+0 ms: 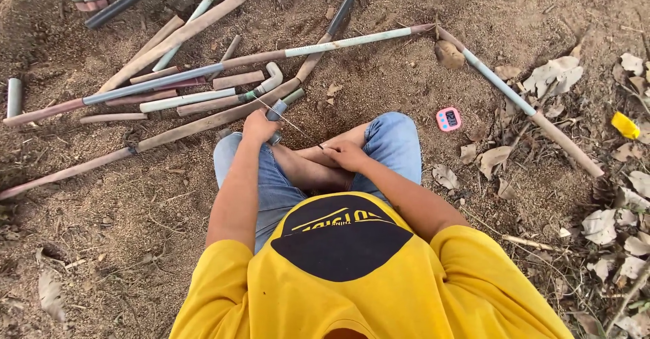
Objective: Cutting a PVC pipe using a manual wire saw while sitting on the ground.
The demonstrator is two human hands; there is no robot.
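I see left hand (259, 126) gripping pipe piece (277, 111), right hand (345, 155) pinching thin blade (292, 123); slip risks cutting bare leg (318, 155).

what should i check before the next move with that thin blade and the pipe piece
1. Left hand grips the short pipe piece: ok.
2. Right hand fingers pinch the near end of the thin blade: ok.
3. Blade meets the pipe piece: cannot tell, too small.
4. Bare legs lie right under the blade: not ok.
5. Pink timer stands apart on the soil: ok.
6. Long pipes lie close behind the left hand: ok.
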